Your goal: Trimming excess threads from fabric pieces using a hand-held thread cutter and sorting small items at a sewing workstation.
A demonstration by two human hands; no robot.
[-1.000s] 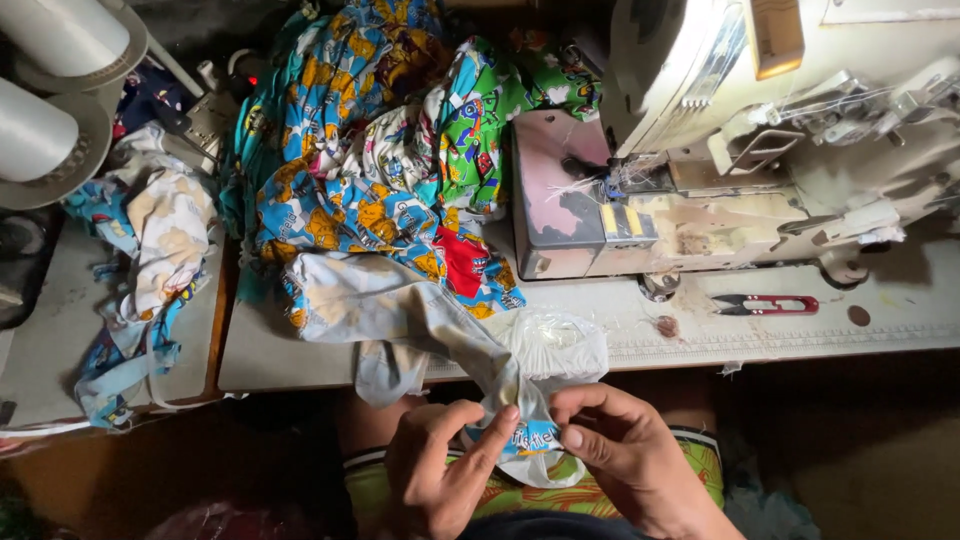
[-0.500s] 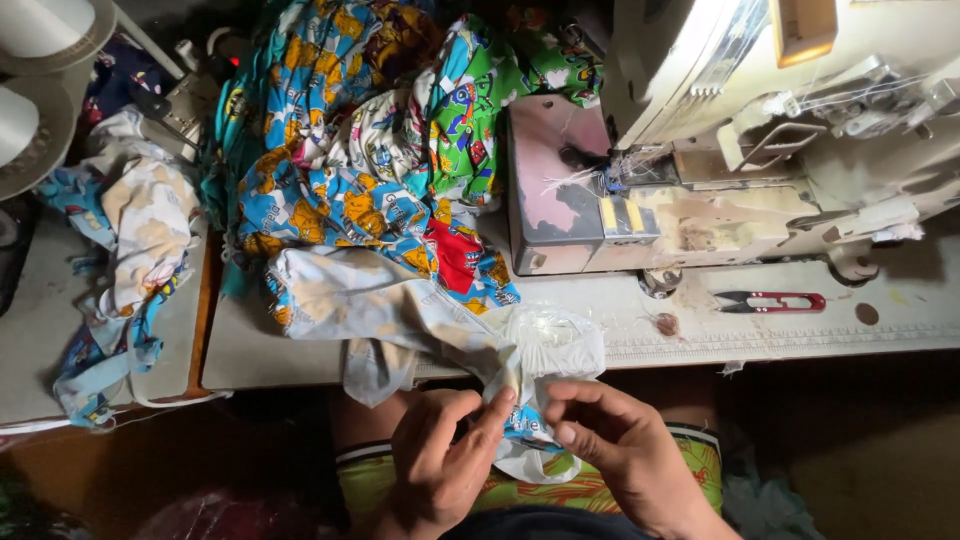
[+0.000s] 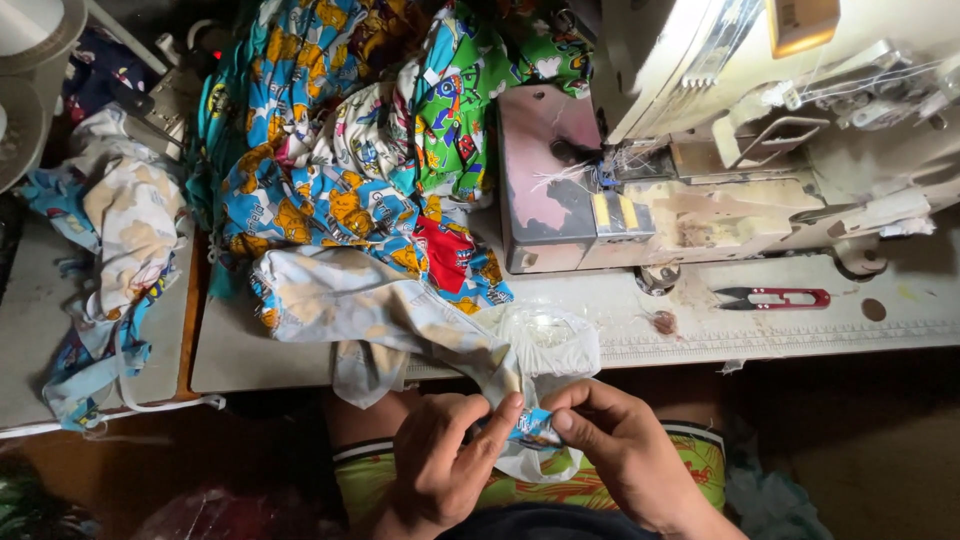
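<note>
Pale printed cotton cloth [image 3: 380, 310] trails off the front edge of the worn white sewing table [image 3: 800, 335] into my lap, and its blue patterned tip [image 3: 535, 428] sits between both my hands. My left hand [image 3: 440, 465] pinches that tip with thumb and forefinger pressed together. My right hand [image 3: 620, 460] pinches it from the other side, thumb on top and the other fingers curled under.

I judge the step in hand to be fine work on that small edge, folding or aligning it. The next move calls for a firm two-sided pinch and the cloth kept slack, so its weight does not drag the tip away.

A crumpled clear plastic bag [image 3: 550, 340] lies just behind the tip, touching the cloth. Two small yellow rectangular labels [image 3: 612, 212] sit on the front of the cream sewing machine [image 3: 720, 60], and an orange tag [image 3: 805, 20] sits on top. Red-handled thread snips [image 3: 775, 297] lie to the right, well apart from my hands, and a heap of bright cartoon-print fabric [image 3: 330, 170] is piled behind.
</note>
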